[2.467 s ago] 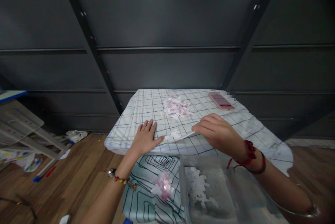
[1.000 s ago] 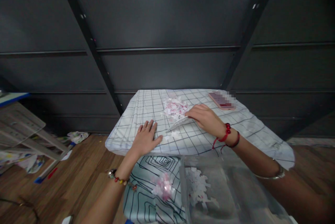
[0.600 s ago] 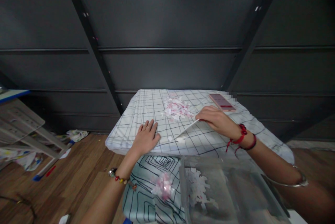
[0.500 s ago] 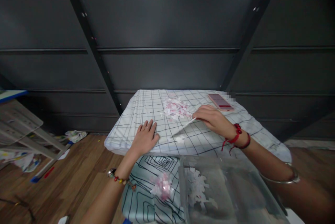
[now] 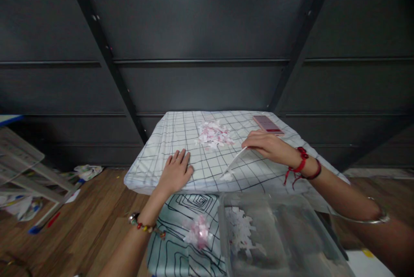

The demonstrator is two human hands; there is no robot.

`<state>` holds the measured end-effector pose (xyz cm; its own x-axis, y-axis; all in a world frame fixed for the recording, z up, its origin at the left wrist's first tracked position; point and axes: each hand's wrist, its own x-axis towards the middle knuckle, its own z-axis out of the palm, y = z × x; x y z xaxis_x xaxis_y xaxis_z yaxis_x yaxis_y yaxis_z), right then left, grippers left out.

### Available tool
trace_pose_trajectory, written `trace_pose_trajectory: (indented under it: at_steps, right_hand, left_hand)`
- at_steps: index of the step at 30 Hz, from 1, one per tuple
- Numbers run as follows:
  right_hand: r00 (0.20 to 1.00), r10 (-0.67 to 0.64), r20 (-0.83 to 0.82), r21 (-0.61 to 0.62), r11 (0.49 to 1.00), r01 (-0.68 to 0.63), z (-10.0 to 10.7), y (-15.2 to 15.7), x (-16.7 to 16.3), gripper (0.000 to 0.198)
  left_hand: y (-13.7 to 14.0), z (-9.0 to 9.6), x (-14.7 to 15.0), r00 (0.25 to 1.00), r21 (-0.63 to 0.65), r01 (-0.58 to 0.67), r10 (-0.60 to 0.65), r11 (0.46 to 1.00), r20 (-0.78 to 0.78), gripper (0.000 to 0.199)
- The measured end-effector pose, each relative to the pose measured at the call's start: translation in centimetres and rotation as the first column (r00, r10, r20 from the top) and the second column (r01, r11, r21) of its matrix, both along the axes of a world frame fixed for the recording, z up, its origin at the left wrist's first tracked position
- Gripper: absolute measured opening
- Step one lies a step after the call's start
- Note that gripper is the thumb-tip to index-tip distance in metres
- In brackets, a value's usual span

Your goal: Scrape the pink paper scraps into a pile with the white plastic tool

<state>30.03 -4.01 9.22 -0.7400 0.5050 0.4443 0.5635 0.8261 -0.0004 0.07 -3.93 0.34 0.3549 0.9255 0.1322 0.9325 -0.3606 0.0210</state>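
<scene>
My right hand [image 5: 267, 145] pinches a thin, white, pointed tool [image 5: 237, 157] whose exact kind I cannot make out. The tool slants down to the left, its tip at a small white paper-like piece [image 5: 227, 176] near the front of the checked cloth [image 5: 155, 160]. My left hand [image 5: 177, 169] lies flat on the same cloth, fingers stretched, holding nothing. Beyond both hands is a loose heap of white and pink scraps [image 5: 214, 133].
A pink-edged phone [image 5: 268, 125] lies at the back right. In front stands a clear plastic box [image 5: 222, 238] with white cut pieces [image 5: 239, 227] inside. Left of it, a shiny pink bundle [image 5: 200, 231] rests on a teal patterned cloth [image 5: 181, 251]. A dark panelled wall [image 5: 207, 87] rises behind.
The tool's tip has come down to the small white piece, and the tool now slants more steeply. My left hand stays flat on the cloth. The view has shifted slightly.
</scene>
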Motion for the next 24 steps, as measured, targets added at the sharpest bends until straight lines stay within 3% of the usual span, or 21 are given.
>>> trace_pose_trajectory:
  at_steps: [8,18,24]
  right_hand:
    - [0.979,-0.201,0.033,0.12,0.973,0.196,-0.6,-2.0,-0.3,0.023]
    - [0.984,-0.179,0.021,0.072,0.981,0.177,-0.7,-6.0,0.0,0.023]
    - [0.964,-0.259,0.053,0.027,0.966,0.258,-0.6,-7.6,0.5,0.027]
  left_hand:
    - [0.0,0.1,0.0,1.0,0.021,-0.003,0.003,1.0,-0.007,0.049]
    - [0.0,-0.2,0.0,0.999,0.054,-0.001,0.003,0.999,-0.045,0.049]
    - [0.3,-0.3,-0.1,0.999,0.05,0.007,-0.005,0.999,-0.037,0.05]
